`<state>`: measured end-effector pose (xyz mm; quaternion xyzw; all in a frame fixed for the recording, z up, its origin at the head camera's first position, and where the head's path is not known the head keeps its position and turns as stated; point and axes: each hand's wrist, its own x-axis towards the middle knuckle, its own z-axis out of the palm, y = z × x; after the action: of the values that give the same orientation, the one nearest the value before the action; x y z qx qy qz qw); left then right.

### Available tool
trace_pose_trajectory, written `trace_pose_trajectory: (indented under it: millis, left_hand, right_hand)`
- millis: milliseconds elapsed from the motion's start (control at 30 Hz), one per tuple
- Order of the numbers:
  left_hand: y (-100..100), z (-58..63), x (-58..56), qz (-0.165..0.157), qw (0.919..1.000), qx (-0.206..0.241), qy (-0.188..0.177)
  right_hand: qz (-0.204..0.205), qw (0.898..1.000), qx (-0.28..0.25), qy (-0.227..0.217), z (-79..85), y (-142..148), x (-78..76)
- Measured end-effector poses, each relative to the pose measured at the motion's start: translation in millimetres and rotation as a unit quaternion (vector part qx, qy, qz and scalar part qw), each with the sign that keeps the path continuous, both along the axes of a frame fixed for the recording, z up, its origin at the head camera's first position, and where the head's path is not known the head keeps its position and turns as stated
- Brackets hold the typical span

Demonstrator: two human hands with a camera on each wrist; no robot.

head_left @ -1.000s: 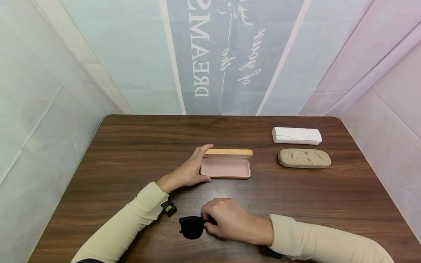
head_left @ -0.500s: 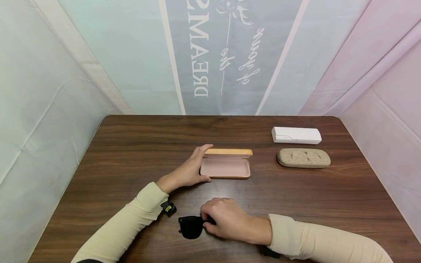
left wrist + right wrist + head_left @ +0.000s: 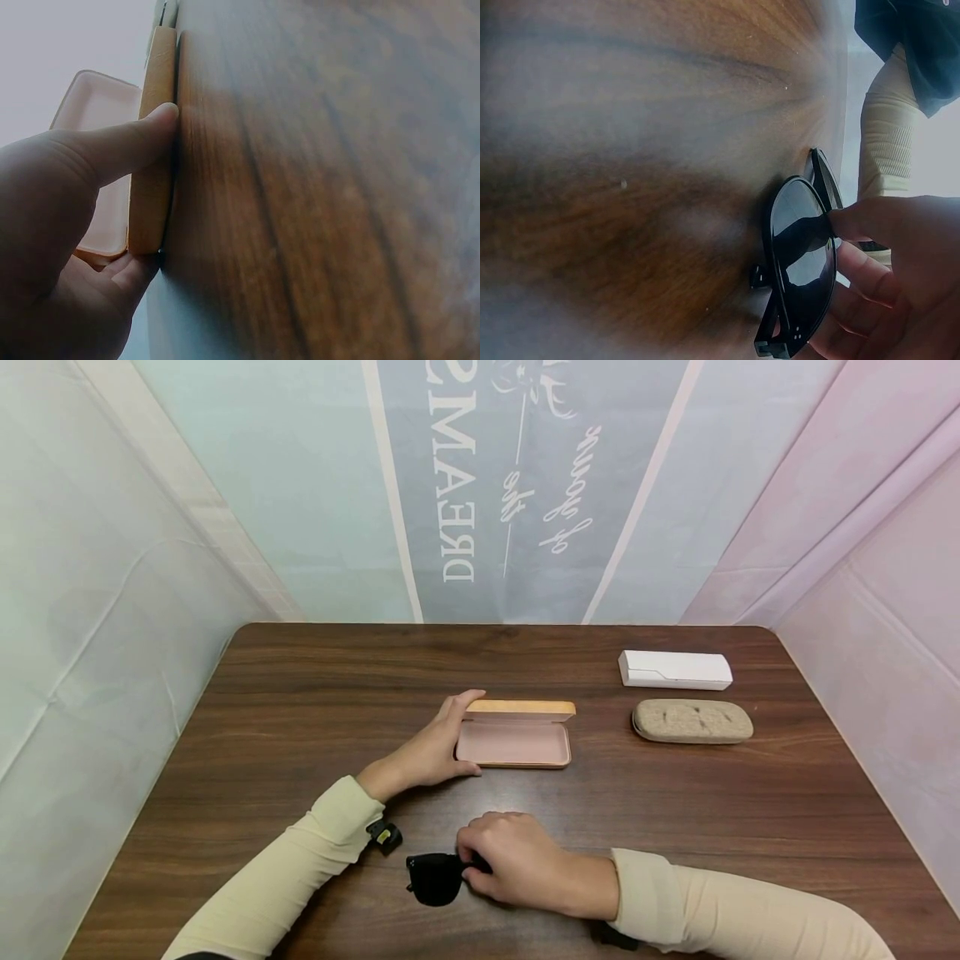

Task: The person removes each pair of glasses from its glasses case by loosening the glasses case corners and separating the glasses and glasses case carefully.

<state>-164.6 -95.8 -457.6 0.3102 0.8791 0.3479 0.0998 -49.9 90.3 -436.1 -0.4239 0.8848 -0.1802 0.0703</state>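
Near six o'clock we see the right hand (image 3: pixel 517 864) pinching black sunglasses (image 3: pixel 435 881), thumb against fingers. At one o'clock from them, the left hand (image 3: pixel 431 747) grips the raised-lid, pink-lined glasses case (image 3: pixel 517 745), thumb and fingers spread across its nine-o'clock end. We find a beige fabric case (image 3: pixel 693 721) at its three o'clock, a white case (image 3: pixel 675 670) toward two.

In the head view, the scene is lit brightly and evenly; the backdrop (image 3: pixel 330 485) is washed pale, and a soft glare is thrown onto the table (image 3: pixel 337 677) between the case (image 3: pixel 513 745) and the right hand (image 3: pixel 521 864). The sunglasses (image 3: pixel 435 878) are rendered almost solid black. In the left wrist view, the left hand (image 3: pixel 71 202) is dimmed against a blown-out white area, while the table is blurred and veiled bluish at the right edge. In the right wrist view, the table is smeared by haze, and dark reflections are caught in the sunglasses.
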Motion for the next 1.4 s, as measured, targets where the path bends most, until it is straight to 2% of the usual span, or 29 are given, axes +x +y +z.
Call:
trace_pose_trajectory:
  millis: [400, 867, 1100, 1267, 1400]
  left_hand:
    - [0, 0.7, 0.0, 0.000, 1.0000, 0.003, -0.001]
    - [-1, 2.4, 0.6, -0.003, 1.0000, 0.007, -0.004]
    - [-1, 4.0, -0.3, -0.006, 0.9999, 0.008, -0.007]
    - [-1, 3.9, -0.2, -0.008, 0.9999, 0.008, -0.004]
    - [-2, 3.3, 0.3, -0.008, 0.9999, 0.008, -0.004]
  right_hand:
    - [0.000, 1.000, 0.000, -0.005, 0.9, -1, -0.4]
    - [-0.003, 0.998, -0.030, -0.050, 5.3, 4, -2.3]
    - [0.034, 0.997, -0.062, 0.020, 5.1, 9, -4.0]
    - [0.079, 0.990, -0.095, 0.074, 3.1, 12, -6.8]
    - [0.104, 0.983, -0.098, 0.114, 2.1, 14, -8.4]
